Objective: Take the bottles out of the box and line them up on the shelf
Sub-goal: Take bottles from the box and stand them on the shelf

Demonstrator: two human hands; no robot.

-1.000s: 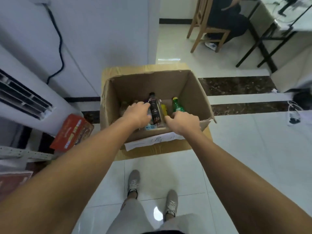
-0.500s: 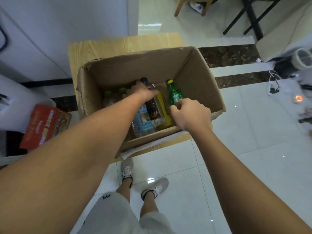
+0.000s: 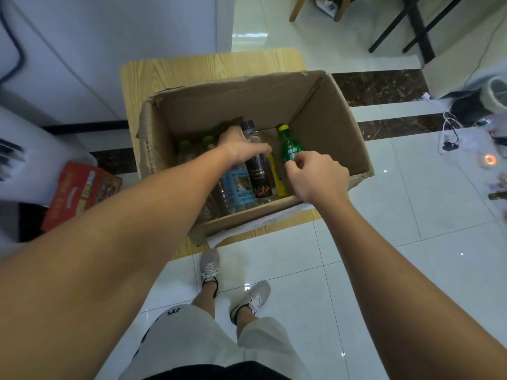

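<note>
An open cardboard box (image 3: 337, 124) stands on a low wooden table (image 3: 192, 67) and holds several bottles. My left hand (image 3: 238, 148) reaches into the box and wraps the upper part of a dark-labelled bottle (image 3: 258, 171). A blue-labelled clear bottle (image 3: 238, 185) lies beside it, with a yellow bottle (image 3: 277, 174) on its right. My right hand (image 3: 315, 176) hovers over the box's near right side, its fingertips touching a green bottle with a yellow cap (image 3: 288, 145). Two more bottles with green caps (image 3: 196, 144) stand at the box's left, partly hidden by my arm.
A red carton (image 3: 79, 193) lies on the floor to the left, next to a white appliance (image 3: 41, 149). Cables and small items (image 3: 450, 138) sit on the tiles at right. Chair legs (image 3: 299, 6) and black table legs (image 3: 417, 26) stand beyond. No shelf is in view.
My view has tilted down and closer over the box. My left hand has gone deeper and closed round the dark-labelled bottle. My right hand has moved up to the green bottle.
</note>
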